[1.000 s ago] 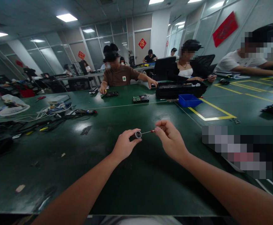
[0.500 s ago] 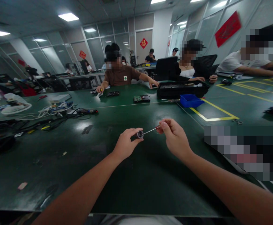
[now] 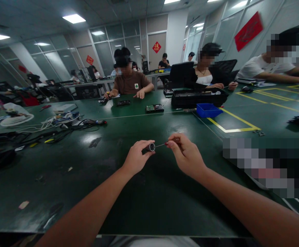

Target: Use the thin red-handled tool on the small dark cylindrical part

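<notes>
A person's 2 bare hands work above a green table [image 3: 149, 202] in a busy workroom. The left hand [image 3: 136, 158] grips a short dark cylinder [image 3: 151, 147], its fingers wrapped around the body and parted only by the cylinder's width, with the hollow, pale-rimmed end facing right. The right hand [image 3: 188, 154] pinches the reddish handle of a screwdriver [image 3: 161, 145] between thumb and curled fingers. The tool's thin metal shaft points left to the cylinder's mouth; how far its tip reaches inside is too small to tell. Cylinder and screwdriver are held in the air near the middle of the view.

Beyond the hands, a circuit board [image 3: 154, 108] lies on the table, to the left of a blue bin [image 3: 209, 110] set just in front of a long black tray [image 3: 199, 100]. Tangled cables [image 3: 50, 136] spread across the left side, and a pale scrap [image 3: 24, 204] lies near the front edge. Across the table sits a co-worker in a brown shirt [image 3: 129, 83], 1 hand holding a yellow-ended object. At right, 2 more people sit along the table, their faces blurred.
</notes>
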Demonstrator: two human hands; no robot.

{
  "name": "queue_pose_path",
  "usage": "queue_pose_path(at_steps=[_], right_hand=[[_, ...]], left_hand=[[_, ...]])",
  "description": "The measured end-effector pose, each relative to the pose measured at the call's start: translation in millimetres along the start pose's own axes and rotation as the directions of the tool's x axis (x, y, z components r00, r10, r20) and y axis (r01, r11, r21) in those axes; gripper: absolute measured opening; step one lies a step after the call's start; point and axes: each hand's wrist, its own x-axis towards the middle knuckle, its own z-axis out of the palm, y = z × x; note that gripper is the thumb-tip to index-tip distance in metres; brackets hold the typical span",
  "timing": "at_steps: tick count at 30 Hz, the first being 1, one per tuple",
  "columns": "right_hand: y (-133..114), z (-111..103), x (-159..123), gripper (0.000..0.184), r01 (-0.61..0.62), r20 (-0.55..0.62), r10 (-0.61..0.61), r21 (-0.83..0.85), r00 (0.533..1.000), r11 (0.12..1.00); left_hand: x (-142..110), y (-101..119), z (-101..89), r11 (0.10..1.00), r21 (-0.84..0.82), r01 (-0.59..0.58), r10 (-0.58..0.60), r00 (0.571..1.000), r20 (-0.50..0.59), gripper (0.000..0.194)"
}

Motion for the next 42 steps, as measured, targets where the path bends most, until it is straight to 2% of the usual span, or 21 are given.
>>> queue_pose_path(at_steps=[3, 12, 18, 22, 25, 31, 36, 42], right_hand=[[0.0, 0.8, -0.7, 0.014, -0.012, 0.003, 0.012, 0.047, 1.000, 0.999], [-3.8, -1.5, -2.2, 0.013, 0.028, -0.056, -0.027, 0.005, 0.998, 1.000], [-2.0, -0.4, -1.1, 0.012, 0.040, 0.036, -0.037, -0.077, 0.999, 0.996], [-3.0, -0.3, -1.8, 0.012, 0.051, 0.042, -0.047, -0.090, 0.998, 0.995], [-2.5, -1.8, -2.3, 0.013, 0.035, 0.008, -0.035, -0.078, 0.999, 0.996], [-2.2, -5.4, -3.4, 0.013, 0.064, -0.133, -0.065, -0.012, 0.989, 0.998], [-3.5, -5.7, -1.8, 0.013, 0.096, -0.042, -0.100, -0.079, 0.994, 0.992], [-2.5, -6.3, 0.2, 0.013, 0.081, -0.049, -0.088, -0.115, 0.995, 0.990]], left_hand=[[-0.1, -0.5, 0.4, 1.000, -0.007, 0.005, -0.005, 1.000, 0.019, 0.042], [1.0, 1.6, 0.3, 1.000, 0.002, 0.016, -0.016, 1.000, 0.020, 0.041], [0.6, 3.9, -0.2, 1.000, 0.010, 0.010, -0.011, 1.000, 0.027, 0.040], [0.7, 4.6, -1.0, 1.000, 0.015, 0.004, -0.004, 1.000, 0.021, 0.041], [0.7, 4.3, -1.3, 1.000, 0.023, 0.016, -0.017, 1.000, 0.020, 0.041], [0.2, 5.5, -1.8, 0.999, 0.021, 0.044, -0.045, 0.998, 0.044, 0.042], [0.8, 6.4, -1.3, 0.998, 0.046, 0.034, -0.036, 0.998, 0.052, 0.041], [1.8, 3.2, 0.6, 0.998, 0.051, 0.034, -0.037, 0.998, 0.056, 0.042]])
